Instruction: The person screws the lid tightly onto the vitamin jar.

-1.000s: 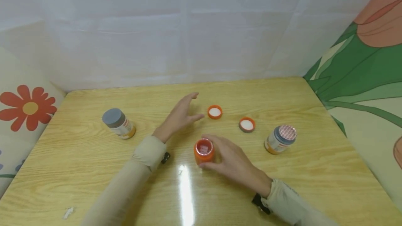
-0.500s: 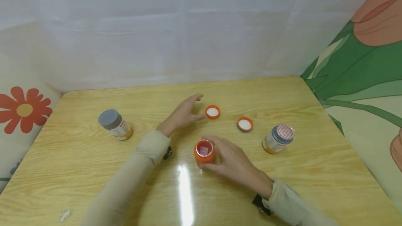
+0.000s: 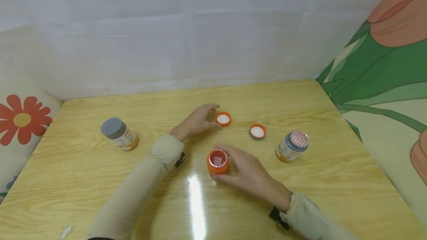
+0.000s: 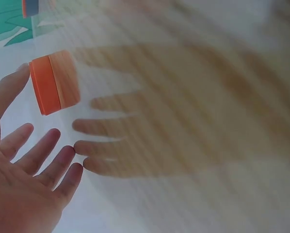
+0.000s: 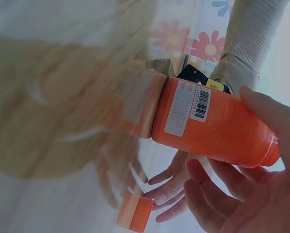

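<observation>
The right hand (image 3: 248,171) holds an open orange plastic bottle (image 5: 210,128) on the yellow wood-grain table (image 3: 250,206). The left hand (image 3: 198,119), spread wide, is beside the round orange plastic cap (image 3: 223,119); reaching seems the step, and next calls for pinching its rim.

My left hand (image 3: 197,120) has gone across to the orange cap (image 3: 223,119): a second ago there was a plain gap, and now my thumb (image 3: 214,125) is right at its near edge, with my fingertips come round by its far side. My right hand (image 3: 250,171) has shifted slightly to the right over the bench (image 3: 250,221) along with the orange bottle (image 3: 217,170), so the bottle's gap to the grey-sided cap (image 3: 257,132) is a touch narrower. My view has swung a little rightward, too.
</observation>
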`<state>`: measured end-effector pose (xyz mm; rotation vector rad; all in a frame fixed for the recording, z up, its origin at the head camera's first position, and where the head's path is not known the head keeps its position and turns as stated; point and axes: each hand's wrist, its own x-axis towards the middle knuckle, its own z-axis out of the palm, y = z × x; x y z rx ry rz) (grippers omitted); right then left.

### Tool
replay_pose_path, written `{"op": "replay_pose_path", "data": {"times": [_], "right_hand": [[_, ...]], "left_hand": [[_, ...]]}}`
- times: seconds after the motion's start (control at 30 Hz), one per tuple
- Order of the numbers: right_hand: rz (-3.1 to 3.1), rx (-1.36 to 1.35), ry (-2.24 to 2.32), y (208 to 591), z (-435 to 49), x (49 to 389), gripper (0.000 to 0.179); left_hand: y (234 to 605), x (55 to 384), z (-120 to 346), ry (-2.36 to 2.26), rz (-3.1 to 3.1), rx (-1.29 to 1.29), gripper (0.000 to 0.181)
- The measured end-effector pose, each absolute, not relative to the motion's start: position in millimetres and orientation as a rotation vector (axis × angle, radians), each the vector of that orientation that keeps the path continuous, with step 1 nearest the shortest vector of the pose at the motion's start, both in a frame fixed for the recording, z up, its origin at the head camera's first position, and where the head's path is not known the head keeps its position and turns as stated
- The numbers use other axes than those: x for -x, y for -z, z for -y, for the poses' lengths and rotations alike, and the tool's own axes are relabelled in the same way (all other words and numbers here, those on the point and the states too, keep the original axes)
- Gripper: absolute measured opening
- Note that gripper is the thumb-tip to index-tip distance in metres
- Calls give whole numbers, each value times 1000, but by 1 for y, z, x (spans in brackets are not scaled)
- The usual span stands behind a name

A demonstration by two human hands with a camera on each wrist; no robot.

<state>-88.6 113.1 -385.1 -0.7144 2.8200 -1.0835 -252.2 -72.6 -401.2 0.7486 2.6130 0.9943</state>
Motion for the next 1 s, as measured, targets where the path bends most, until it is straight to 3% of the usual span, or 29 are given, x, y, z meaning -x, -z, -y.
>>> {"op": "replay_pose_path", "data": {"times": [0.5, 1.0], "right_hand": [[-2802, 682, 1099, 384, -114, 89, 74], [-2781, 678, 1091, 385, -114, 89, 79]], "left_hand": [[405, 253, 62, -652, -2732, -774, 79], [404, 250, 57, -553, -2785, -802, 65]]}}
